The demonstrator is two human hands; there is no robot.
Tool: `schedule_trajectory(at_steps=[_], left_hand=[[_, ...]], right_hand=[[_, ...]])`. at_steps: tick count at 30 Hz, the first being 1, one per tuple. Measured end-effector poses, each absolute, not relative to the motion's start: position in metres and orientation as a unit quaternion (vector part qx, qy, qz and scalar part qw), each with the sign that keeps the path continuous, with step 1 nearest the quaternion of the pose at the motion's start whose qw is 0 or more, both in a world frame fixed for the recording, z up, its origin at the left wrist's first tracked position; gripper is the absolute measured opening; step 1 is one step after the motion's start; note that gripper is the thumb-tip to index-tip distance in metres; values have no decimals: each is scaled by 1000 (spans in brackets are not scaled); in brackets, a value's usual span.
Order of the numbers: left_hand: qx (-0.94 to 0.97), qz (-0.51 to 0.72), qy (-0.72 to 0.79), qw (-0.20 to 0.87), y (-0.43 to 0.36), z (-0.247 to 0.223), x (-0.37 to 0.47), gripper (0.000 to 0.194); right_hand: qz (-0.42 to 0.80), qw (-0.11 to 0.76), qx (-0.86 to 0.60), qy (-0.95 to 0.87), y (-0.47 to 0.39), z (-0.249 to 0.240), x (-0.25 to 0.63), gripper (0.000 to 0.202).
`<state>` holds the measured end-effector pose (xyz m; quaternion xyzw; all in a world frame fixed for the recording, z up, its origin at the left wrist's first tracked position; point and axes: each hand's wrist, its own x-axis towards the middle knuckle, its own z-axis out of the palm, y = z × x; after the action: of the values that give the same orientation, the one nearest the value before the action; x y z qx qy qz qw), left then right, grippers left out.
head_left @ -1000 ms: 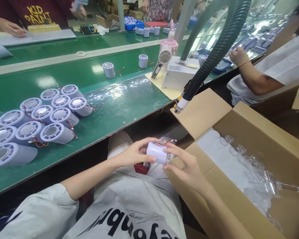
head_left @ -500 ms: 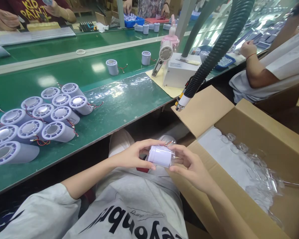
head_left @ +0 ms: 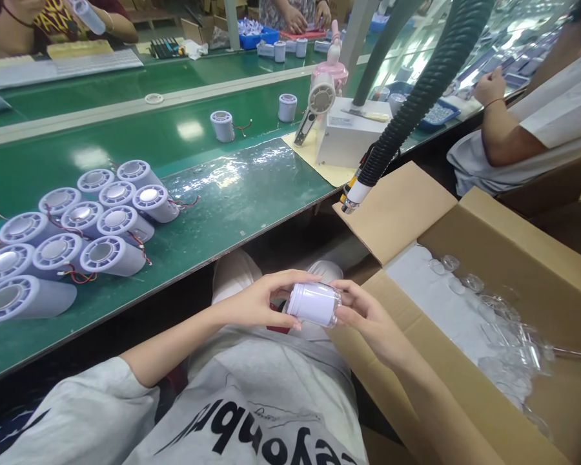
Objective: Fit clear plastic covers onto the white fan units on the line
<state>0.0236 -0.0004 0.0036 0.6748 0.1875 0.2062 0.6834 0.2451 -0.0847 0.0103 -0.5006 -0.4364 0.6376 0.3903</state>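
Between my hands, above my lap, is a lavender cylindrical housing (head_left: 314, 305) lying on its side, with a clear plastic cover (head_left: 337, 306) around its right end. My left hand (head_left: 259, 302) grips the left end, thumb below and fingers above. My right hand (head_left: 366, 316) has thumb and fingers closed on the clear end. On the green table to the left stand several similar lavender cylinders (head_left: 109, 255) with round silver discs on top and thin red wires. Two more, a nearer cylinder (head_left: 222, 126) and a farther cylinder (head_left: 287, 108), stand on the green belt.
An open cardboard box (head_left: 419, 336) on my right holds several clear plastic covers (head_left: 508, 342). A black corrugated hose (head_left: 411, 97) with a metal nozzle hangs above its flap. A handheld fan (head_left: 322, 97) stands beside a white metal box (head_left: 351, 135). Other people work across the belt and at right.
The wire seen atop the held housing no longer shows. My right fingers have shifted slightly on the clear end. Both cylinders on the belt have moved slightly right.
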Motion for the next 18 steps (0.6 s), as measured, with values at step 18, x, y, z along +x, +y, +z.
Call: schedule_trajectory(at_steps=[18], left_hand=[[690, 256, 126, 666, -1, -7, 22, 69]], right_hand=[[755, 353, -477, -278, -83, 5, 229, 62]])
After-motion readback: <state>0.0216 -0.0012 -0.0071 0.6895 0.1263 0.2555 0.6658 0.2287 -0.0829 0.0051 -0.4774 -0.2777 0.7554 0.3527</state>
